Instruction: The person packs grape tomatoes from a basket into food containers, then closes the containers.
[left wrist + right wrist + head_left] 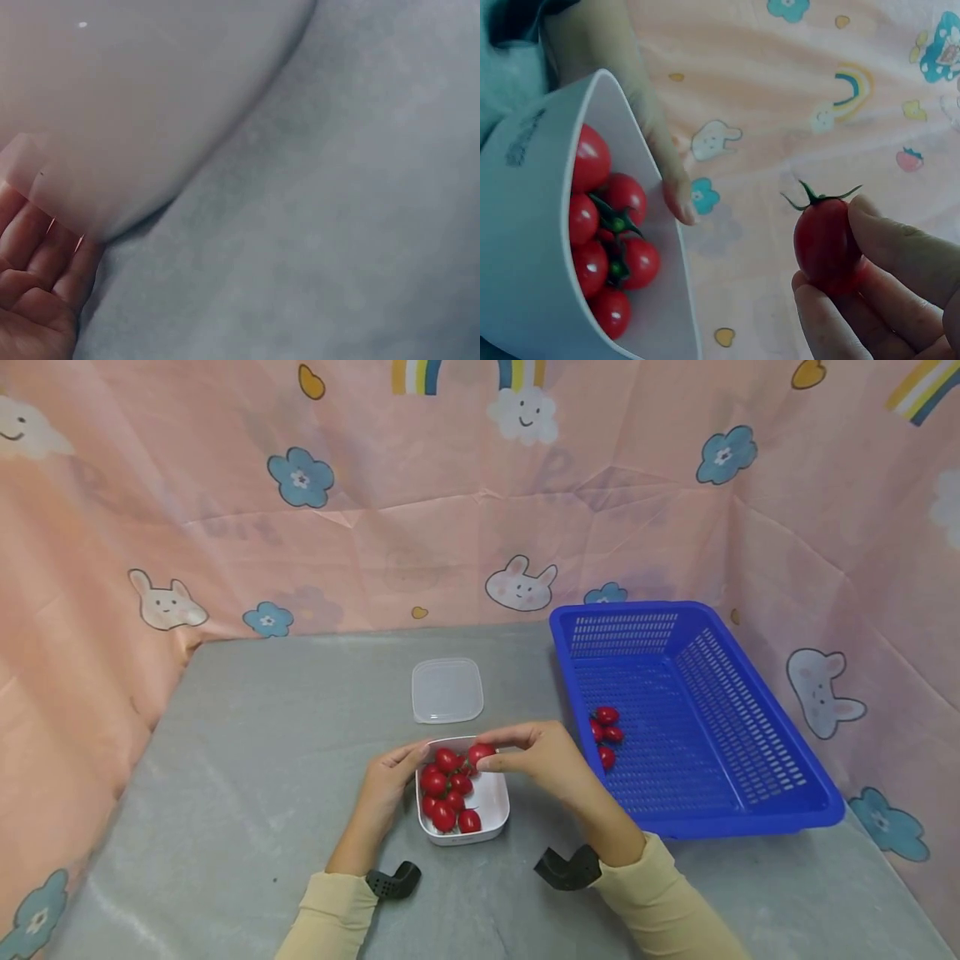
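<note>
A white square container [491, 802] stands on the table with several red cherry tomatoes [444, 816] inside, mostly at its left side. My left hand [384, 789] holds the container's left wall, thumb over the rim. Its fingers [26, 236] lie against the outside of the wall in the left wrist view. Between thumb and fingers, my right hand [543, 760] pinches one cherry tomato [827, 238] with green sepals. In the head view that tomato overlaps the container's back right corner.
A clear square lid [447, 691] lies behind the container on the grey table [225, 777]. To the right is a blue basket [701, 822], with several more tomatoes [607, 716] along its left side. Printed pink cloth [412, 527] hangs around the table.
</note>
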Demonstrator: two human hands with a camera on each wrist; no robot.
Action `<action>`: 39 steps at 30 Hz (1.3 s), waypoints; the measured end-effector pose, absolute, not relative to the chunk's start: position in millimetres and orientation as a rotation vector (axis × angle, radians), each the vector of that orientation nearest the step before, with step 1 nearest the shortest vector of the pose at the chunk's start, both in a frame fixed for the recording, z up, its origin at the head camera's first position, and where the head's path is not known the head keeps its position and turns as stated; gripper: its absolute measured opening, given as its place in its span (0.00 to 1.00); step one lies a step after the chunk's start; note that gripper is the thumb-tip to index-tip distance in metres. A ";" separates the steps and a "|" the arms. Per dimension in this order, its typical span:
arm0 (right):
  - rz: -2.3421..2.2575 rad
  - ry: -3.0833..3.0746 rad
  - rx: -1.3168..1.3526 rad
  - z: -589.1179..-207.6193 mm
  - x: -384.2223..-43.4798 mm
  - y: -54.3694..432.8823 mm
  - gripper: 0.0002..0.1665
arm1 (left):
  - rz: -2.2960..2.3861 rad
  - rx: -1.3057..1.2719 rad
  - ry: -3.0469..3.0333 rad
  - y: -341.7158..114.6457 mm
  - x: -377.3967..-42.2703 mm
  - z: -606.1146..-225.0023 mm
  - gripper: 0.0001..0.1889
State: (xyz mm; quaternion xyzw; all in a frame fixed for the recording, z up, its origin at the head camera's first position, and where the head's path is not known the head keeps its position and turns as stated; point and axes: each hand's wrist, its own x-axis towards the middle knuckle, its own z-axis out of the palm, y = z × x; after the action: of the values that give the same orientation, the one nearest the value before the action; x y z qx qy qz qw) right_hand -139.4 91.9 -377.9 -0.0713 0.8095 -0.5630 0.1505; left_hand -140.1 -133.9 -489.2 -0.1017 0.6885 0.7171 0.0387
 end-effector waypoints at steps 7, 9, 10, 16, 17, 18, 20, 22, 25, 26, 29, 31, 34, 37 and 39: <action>-1.630 2.372 -0.189 -397.2 -136.4 83.1 0.17 | 2.189 -0.314 2.118 -132.7 -140.5 -488.5 0.18; -1.636 2.395 -0.169 -403.6 -136.4 81.2 0.16 | 2.182 -0.306 2.130 -132.3 -140.5 -488.4 0.18; -1.634 2.404 -0.153 -406.7 -136.5 80.4 0.16 | 2.181 -0.303 2.133 -132.3 -140.5 -488.4 0.18; -1.629 2.409 -0.149 -419.4 -135.3 76.3 0.15 | 2.178 -0.305 2.135 -132.5 -140.9 -488.7 0.18; -1.630 2.409 -0.151 -420.8 -134.9 75.7 0.15 | 2.181 -0.306 2.132 -132.5 -140.9 -488.7 0.18; -1.630 2.410 -0.149 -421.9 -134.6 75.1 0.15 | 2.182 -0.305 2.131 -132.5 -140.9 -488.6 0.18; -1.624 2.425 -0.141 -423.2 -133.9 73.9 0.15 | 2.184 -0.294 2.133 -132.5 -140.9 -488.8 0.18; -1.607 2.441 -0.131 -423.7 -133.3 72.7 0.15 | 2.192 -0.291 2.127 -132.6 -140.8 -488.9 0.18; -1.572 2.466 -0.122 -422.9 -132.1 70.8 0.16 | 2.198 -0.283 2.128 -132.6 -140.2 -488.6 0.18; -1.555 2.479 -0.125 -422.6 -131.5 70.2 0.16 | 2.195 -0.277 2.134 -132.7 -140.1 -488.7 0.18; -1.513 2.505 -0.122 -421.7 -129.8 69.1 0.16 | 2.203 -0.283 2.118 -133.0 -140.1 -489.1 0.18; -1.486 2.528 -0.128 -421.7 -129.0 68.3 0.16 | 2.212 -0.282 2.105 -133.2 -140.0 -489.5 0.18; -1.458 2.563 -0.125 -421.4 -127.9 66.8 0.16 | 2.220 -0.284 2.097 -133.8 -139.8 -490.1 0.18; -1.437 2.601 -0.146 -421.1 -127.0 65.5 0.17 | 2.225 -0.286 2.096 -134.0 -139.6 -490.3 0.18; -1.416 2.629 -0.181 -420.7 -126.5 64.8 0.17 | 2.226 -0.288 2.095 -134.3 -139.8 -490.2 0.18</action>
State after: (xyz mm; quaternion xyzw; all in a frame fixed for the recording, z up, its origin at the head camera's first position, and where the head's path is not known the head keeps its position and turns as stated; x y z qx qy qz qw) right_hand -126.5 64.8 -420.7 -0.0602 0.8763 -0.4721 0.0749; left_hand -139.8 -134.3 -490.2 -0.0938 0.6819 0.7245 0.0355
